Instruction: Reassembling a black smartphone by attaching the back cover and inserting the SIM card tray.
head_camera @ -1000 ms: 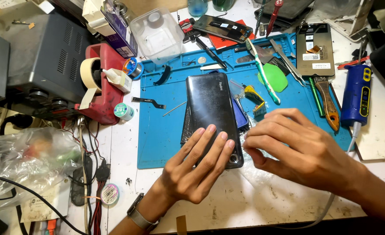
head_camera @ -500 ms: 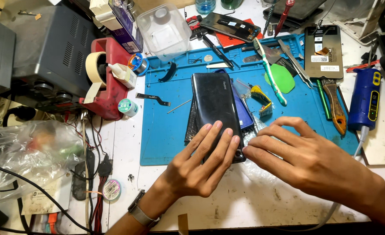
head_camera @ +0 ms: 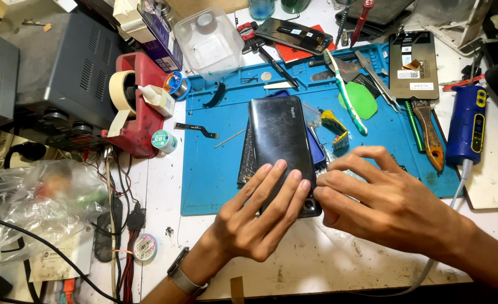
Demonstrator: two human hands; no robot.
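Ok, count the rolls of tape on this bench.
1 clear roll: the beige masking tape roll on the red dispenser, left of the blue mat. More may hide in the clutter; small spools nearby look like solder wire.

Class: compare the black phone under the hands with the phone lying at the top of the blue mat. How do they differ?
The black phone lies lengthwise, near edge over the mat's front; the top phone lies crosswise at the back, partly on a red card. The left hand rests fingers on the black phone, the right hand touches its corner; nobody touches the top phone. Both are dark and glossy.
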